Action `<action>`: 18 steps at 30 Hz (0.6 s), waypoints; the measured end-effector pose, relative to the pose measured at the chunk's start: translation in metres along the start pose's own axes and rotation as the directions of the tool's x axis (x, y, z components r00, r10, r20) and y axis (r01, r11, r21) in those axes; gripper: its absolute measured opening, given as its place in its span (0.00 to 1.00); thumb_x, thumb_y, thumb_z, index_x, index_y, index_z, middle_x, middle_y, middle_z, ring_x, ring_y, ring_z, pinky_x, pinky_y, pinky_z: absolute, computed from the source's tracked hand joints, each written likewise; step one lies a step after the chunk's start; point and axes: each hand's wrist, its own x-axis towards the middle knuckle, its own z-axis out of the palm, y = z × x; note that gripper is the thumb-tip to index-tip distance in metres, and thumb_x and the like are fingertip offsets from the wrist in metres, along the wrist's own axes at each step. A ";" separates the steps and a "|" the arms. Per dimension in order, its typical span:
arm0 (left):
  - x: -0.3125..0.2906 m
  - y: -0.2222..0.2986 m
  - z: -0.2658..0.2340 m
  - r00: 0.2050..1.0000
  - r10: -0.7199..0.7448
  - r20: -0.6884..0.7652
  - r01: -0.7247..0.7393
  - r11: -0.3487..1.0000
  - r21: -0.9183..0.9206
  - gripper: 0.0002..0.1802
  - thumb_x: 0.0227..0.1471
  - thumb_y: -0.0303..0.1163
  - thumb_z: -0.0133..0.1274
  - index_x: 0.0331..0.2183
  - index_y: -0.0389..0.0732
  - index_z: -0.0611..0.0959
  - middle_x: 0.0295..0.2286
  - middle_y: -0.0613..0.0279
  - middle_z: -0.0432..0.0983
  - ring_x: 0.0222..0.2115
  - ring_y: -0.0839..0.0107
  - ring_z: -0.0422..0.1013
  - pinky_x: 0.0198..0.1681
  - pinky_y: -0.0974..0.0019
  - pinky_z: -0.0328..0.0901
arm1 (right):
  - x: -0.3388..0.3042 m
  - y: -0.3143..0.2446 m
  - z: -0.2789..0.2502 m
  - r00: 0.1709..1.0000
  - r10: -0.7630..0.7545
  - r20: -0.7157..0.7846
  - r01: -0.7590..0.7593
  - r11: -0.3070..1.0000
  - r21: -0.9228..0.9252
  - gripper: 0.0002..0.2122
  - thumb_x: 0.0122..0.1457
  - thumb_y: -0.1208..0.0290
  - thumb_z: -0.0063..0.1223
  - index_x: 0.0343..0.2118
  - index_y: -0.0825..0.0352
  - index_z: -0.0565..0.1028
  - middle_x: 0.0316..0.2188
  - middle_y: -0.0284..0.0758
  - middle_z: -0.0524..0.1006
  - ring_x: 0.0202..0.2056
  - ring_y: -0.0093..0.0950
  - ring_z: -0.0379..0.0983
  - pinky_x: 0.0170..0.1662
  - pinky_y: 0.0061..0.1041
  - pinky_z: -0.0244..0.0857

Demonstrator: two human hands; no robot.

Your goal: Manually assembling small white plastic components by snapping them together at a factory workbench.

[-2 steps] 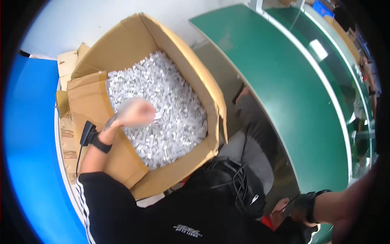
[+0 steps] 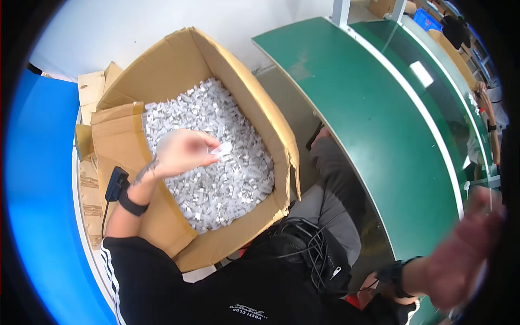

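My left hand is over a large open cardboard box, its thumb and fingers pinched on a small white plastic piece. Beneath it lies a deep heap of small whitish, translucent pieces that look much like the one I hold. A smeared patch covers much of the back of this hand. At the lower right, my right hand is raised near the green table's near end. Motion blur and the dark rim of the picture hide what its fingers do.
A folded-in box flap lies under my left forearm. Blue sheeting stands at the left beside wooden boards. Black cables lie across my lap. Far right, another person's arm shows beyond the table, near a blue crate.
My left hand has shifted slightly right, and the white piece in its fingertips shows more plainly. My right hand has come further into view at the right edge. The whole view has tilted slightly.
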 end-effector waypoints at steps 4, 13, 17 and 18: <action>-0.011 0.074 0.045 0.854 0.497 -0.153 -0.520 0.821 -0.236 0.14 0.41 0.15 0.59 0.36 0.29 0.81 0.34 0.48 0.77 0.32 0.69 0.73 0.34 0.68 0.67 | -0.028 0.045 0.091 0.792 0.523 0.315 -0.584 0.799 0.141 0.42 0.48 0.34 0.53 0.52 0.73 0.67 0.47 0.39 0.70 0.44 0.26 0.68 0.45 0.27 0.65; 0.003 0.125 0.139 0.930 0.367 -0.006 -0.220 0.543 -0.810 0.21 0.44 0.15 0.58 0.44 0.29 0.77 0.35 0.53 0.77 0.29 0.78 0.73 0.31 0.77 0.68 | -0.077 0.064 0.077 0.957 -0.268 0.112 0.291 0.875 -0.386 0.20 0.35 0.83 0.64 0.37 0.69 0.79 0.34 0.42 0.76 0.29 0.32 0.75 0.28 0.23 0.72; 0.003 0.128 0.160 0.907 0.413 -0.084 -0.341 0.603 -0.721 0.20 0.43 0.18 0.61 0.42 0.33 0.80 0.34 0.58 0.77 0.23 0.84 0.71 0.26 0.81 0.66 | -0.090 0.058 0.061 0.973 -0.207 0.104 0.232 0.872 -0.431 0.20 0.34 0.88 0.61 0.37 0.72 0.78 0.32 0.42 0.76 0.27 0.32 0.76 0.31 0.26 0.73; 0.001 0.127 0.164 0.865 0.480 -0.150 -0.459 0.634 -0.622 0.20 0.42 0.18 0.63 0.41 0.35 0.81 0.34 0.58 0.77 0.23 0.84 0.71 0.25 0.81 0.66 | -0.095 0.056 0.059 0.974 -0.198 0.110 0.226 0.874 -0.430 0.20 0.34 0.88 0.61 0.37 0.72 0.78 0.32 0.42 0.76 0.27 0.32 0.76 0.31 0.26 0.73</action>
